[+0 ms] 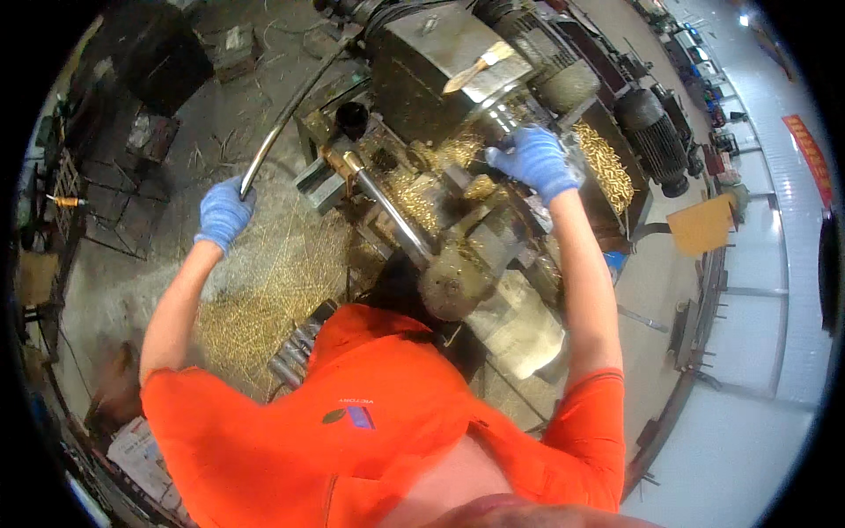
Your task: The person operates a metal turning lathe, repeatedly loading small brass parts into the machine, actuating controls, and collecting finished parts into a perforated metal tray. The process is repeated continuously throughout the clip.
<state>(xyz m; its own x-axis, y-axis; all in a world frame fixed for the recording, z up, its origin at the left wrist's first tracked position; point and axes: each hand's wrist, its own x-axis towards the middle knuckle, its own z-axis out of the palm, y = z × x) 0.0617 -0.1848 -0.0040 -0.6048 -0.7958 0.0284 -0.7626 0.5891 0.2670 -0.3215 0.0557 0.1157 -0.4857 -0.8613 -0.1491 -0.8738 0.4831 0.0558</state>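
Grips a long metal bar [286, 114] at the left of an oily machine [431, 44], slanting from lower left to upper right, with the left hand [226, 214] wrapped round its near end, arm angled outward; extends the right hand [535, 163] forward beside a shiny metal cylinder [500, 119], grasp impossible to tell.

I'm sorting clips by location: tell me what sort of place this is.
Probably a metalworking shop: a lathe-like machine, a ribbed electric motor and scattered brass-coloured shavings point to it.
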